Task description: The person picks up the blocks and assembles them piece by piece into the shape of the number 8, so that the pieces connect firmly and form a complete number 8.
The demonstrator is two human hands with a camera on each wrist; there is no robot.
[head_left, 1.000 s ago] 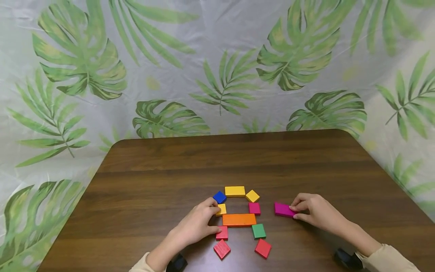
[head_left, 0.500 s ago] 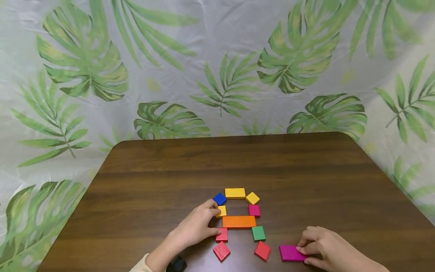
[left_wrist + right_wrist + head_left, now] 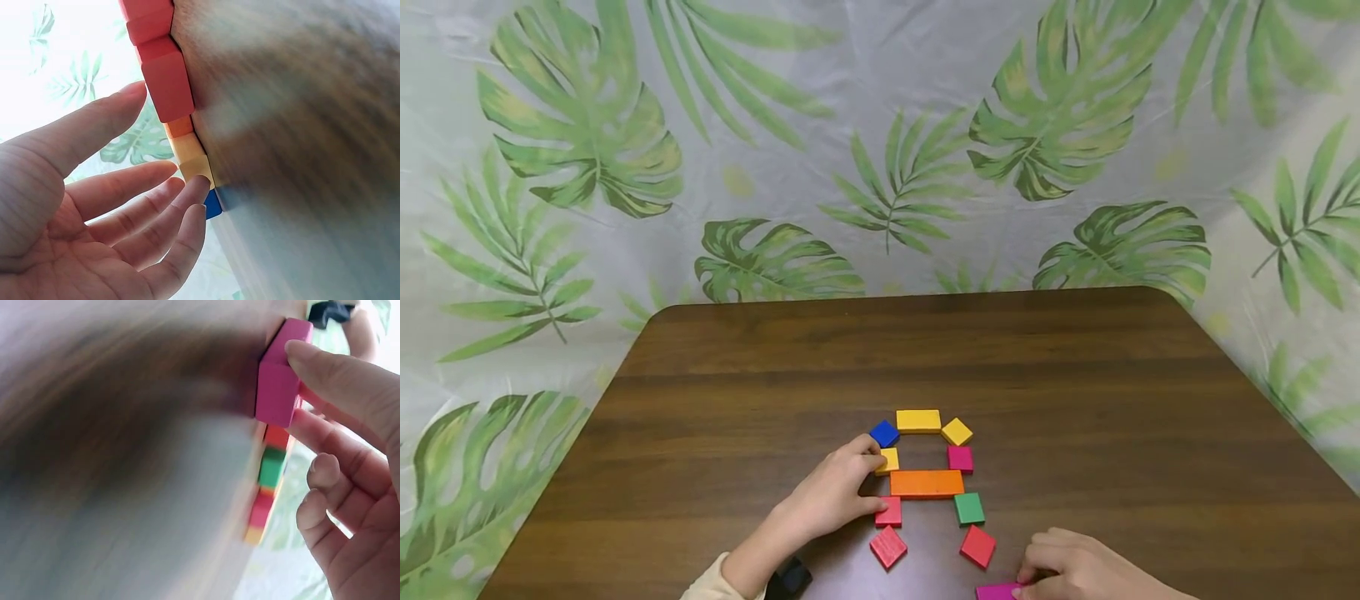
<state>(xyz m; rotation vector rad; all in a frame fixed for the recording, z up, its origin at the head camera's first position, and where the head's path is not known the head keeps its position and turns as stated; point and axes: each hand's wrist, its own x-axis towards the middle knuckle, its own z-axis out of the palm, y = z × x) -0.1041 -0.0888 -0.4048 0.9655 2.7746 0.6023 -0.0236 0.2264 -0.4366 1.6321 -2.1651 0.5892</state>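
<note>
At the front edge of the head view, my right hand (image 3: 1075, 567) pinches a long magenta block (image 3: 995, 592), partly cut off by the frame. The right wrist view shows thumb and fingers on either side of that magenta block (image 3: 278, 390). My left hand (image 3: 831, 496) rests at the left side of a figure of coloured blocks. Its fingertips touch or nearly touch a small yellow block (image 3: 890, 459), and the thumb is at a red block (image 3: 889, 512). In the left wrist view the left hand's fingers (image 3: 134, 212) are relaxed and spread.
An orange bar (image 3: 927, 483) crosses the figure, with a long yellow block (image 3: 918, 421) at its top. Blue (image 3: 885, 433), yellow (image 3: 957, 432), magenta (image 3: 960, 459) and green (image 3: 969, 508) blocks and tilted red blocks (image 3: 978, 547) surround it on the brown table (image 3: 737, 375).
My right hand has brought the long magenta block from the right of the figure toward me, then leftward to the front edge of the view. The left hand has stayed in place.
</note>
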